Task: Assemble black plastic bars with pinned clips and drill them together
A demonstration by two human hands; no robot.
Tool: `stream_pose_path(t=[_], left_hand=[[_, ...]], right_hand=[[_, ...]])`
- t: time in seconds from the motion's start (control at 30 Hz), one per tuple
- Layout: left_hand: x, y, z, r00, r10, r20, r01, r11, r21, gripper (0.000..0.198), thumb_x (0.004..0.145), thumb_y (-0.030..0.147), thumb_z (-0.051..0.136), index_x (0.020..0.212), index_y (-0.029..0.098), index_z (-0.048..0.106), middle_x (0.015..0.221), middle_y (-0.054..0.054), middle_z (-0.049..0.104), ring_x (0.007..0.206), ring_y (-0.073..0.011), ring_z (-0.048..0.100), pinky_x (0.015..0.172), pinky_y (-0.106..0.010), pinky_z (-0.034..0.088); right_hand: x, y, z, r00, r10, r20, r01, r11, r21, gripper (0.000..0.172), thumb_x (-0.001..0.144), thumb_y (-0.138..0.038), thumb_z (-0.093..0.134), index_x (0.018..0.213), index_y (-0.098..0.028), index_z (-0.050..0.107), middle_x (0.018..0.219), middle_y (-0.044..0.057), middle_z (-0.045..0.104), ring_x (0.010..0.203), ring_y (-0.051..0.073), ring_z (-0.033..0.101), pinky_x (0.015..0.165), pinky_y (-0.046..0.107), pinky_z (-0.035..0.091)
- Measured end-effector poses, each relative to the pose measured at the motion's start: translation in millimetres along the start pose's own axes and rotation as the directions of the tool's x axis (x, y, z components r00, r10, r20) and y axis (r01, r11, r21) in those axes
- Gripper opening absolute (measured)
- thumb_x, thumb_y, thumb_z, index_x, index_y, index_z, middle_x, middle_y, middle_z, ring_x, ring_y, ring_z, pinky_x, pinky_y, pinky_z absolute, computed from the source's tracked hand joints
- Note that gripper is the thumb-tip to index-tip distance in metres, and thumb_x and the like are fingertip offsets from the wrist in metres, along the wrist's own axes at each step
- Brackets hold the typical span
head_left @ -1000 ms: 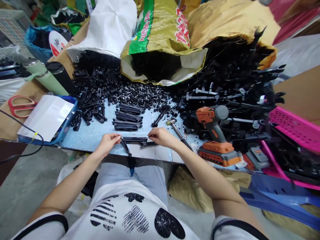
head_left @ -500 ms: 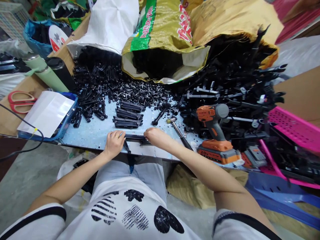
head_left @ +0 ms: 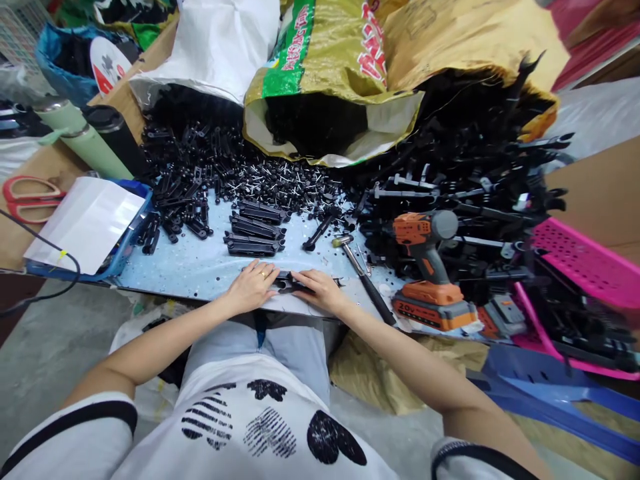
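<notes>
Found light-blue tabletop (head_left: 175, 267), dark-speckled and backed by crinkled, open-mouthed sacks (head_left: 330, 50). Noted loose black pieces (head_left: 190, 157) and slim silvery pins (head_left: 287, 179) heaped before them. Recorded orange-and-grey cordless drill (head_left: 431, 264) and black-handled hammer (head_left: 367, 280) at right, plus row of slender black bars (head_left: 255, 247) nearer centre. Located black part (head_left: 285, 283), largely covered, at near edge beneath left hand (head_left: 254, 285) and right hand (head_left: 320, 290). Saw fingers (head_left: 264, 275) bent over it; could not tell whether gripping.

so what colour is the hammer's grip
The hammer's grip is black, seen best in the head view.
</notes>
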State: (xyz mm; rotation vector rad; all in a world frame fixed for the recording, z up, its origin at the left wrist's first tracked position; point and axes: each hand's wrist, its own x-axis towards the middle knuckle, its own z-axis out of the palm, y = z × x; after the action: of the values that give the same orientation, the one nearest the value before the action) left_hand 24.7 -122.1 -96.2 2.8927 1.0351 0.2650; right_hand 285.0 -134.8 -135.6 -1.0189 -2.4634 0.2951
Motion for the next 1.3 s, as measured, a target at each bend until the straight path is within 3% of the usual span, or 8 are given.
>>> stream_pose_path(t=[0.23, 0.5, 0.6, 0.67, 0.8, 0.93, 1.03, 1.3], left_hand=[[3, -16, 1.3, 0.971, 0.210, 0.110, -0.217, 0.975, 0.050, 0.070, 0.088, 0.056, 0.042, 0.136, 0.005, 0.037, 0.135, -0.022, 0.046, 0.115, -0.0294, 0.048, 0.097, -0.040, 0.033], [3, -24, 13.9, 0.967, 0.240, 0.079, -0.248, 0.963, 0.105, 0.065, 0.092, 0.054, 0.031, 0.133, 0.005, 0.041, 0.123, -0.019, 0.055, 0.105, -0.0251, 0.054, 0.081, -0.033, 0.039], [8, -22, 10.1, 0.980, 0.180, 0.083, -0.187, 0.979, 0.084, 0.058, 0.093, 0.048, 0.035, 0.133, 0.006, 0.040, 0.118, -0.017, 0.057, 0.102, -0.0241, 0.054, 0.079, -0.032, 0.041], [13, -20, 4.3, 0.992, 0.092, 0.085, -0.097, 0.993, 0.061, 0.054, 0.093, 0.047, 0.037, 0.130, 0.008, 0.044, 0.113, -0.015, 0.059, 0.098, -0.0232, 0.055, 0.076, -0.032, 0.042], [18, -20, -11.7, 0.992, -0.075, 0.104, 0.077, 0.997, -0.015, 0.042, 0.095, 0.044, 0.032, 0.097, 0.015, 0.063, 0.090, -0.008, 0.065, 0.082, -0.0186, 0.059, 0.067, -0.028, 0.042], [8, -22, -27.0, 0.992, -0.122, 0.032, 0.124, 0.990, -0.061, 0.047, 0.096, 0.043, 0.030, 0.075, 0.016, 0.062, 0.072, -0.005, 0.063, 0.071, -0.0163, 0.060, 0.060, -0.026, 0.040], [0, -19, -32.8, 0.989, -0.137, -0.059, 0.134, 0.990, -0.043, 0.049, 0.096, 0.042, 0.029, 0.072, 0.015, 0.062, 0.069, -0.006, 0.063, 0.067, -0.0165, 0.059, 0.057, -0.026, 0.039], [-7, -16, -48.8, 0.990, -0.074, -0.119, 0.077, 0.997, 0.025, 0.056, 0.096, 0.046, 0.026, 0.066, 0.013, 0.061, 0.063, -0.008, 0.061, 0.061, -0.0155, 0.056, 0.054, -0.026, 0.037]], right_hand=[[3, 14, -1, 0.993, -0.070, 0.100, 0.074, 0.996, -0.041, 0.045, 0.091, -0.039, 0.049, 0.132, -0.019, 0.047, 0.088, 0.007, 0.063, 0.078, 0.017, 0.056, 0.070, 0.029, 0.047], [12, 25, -9, 0.974, -0.139, 0.177, 0.147, 0.989, -0.032, 0.048, 0.094, -0.044, 0.042, 0.133, -0.016, 0.045, 0.084, 0.007, 0.062, 0.078, 0.016, 0.056, 0.069, 0.026, 0.044], [16, 23, -13, 0.969, -0.075, 0.236, 0.113, 0.982, -0.151, 0.052, 0.092, -0.052, 0.039, 0.128, -0.015, 0.049, 0.090, 0.009, 0.064, 0.079, 0.017, 0.058, 0.064, 0.026, 0.040], [19, 16, -17, 0.964, 0.040, 0.263, 0.032, 0.964, -0.264, 0.059, 0.088, -0.062, 0.038, 0.109, -0.012, 0.060, 0.082, 0.010, 0.064, 0.072, 0.018, 0.058, 0.059, 0.026, 0.035], [25, -8, -30, 0.957, 0.139, 0.256, -0.045, 0.939, -0.341, 0.064, 0.090, -0.065, 0.026, 0.075, -0.013, 0.061, 0.064, 0.009, 0.061, 0.061, 0.017, 0.055, 0.054, 0.026, 0.026], [34, -31, -54, 0.943, 0.047, 0.331, 0.040, 0.967, -0.252, 0.063, 0.092, -0.063, 0.020, 0.078, -0.014, 0.058, 0.068, 0.008, 0.062, 0.060, 0.015, 0.055, 0.055, 0.026, 0.025], [43, -42, -69, 0.920, 0.095, 0.381, 0.036, 0.946, -0.323, 0.066, 0.088, -0.069, 0.023, 0.078, -0.014, 0.058, 0.069, 0.009, 0.063, 0.059, 0.015, 0.055, 0.055, 0.026, 0.023], [50, -60, -79, 0.904, 0.055, 0.423, 0.086, 0.948, -0.306, 0.065, 0.091, -0.063, 0.018, 0.076, -0.014, 0.057, 0.066, 0.008, 0.061, 0.054, 0.014, 0.052, 0.052, 0.027, 0.021]])
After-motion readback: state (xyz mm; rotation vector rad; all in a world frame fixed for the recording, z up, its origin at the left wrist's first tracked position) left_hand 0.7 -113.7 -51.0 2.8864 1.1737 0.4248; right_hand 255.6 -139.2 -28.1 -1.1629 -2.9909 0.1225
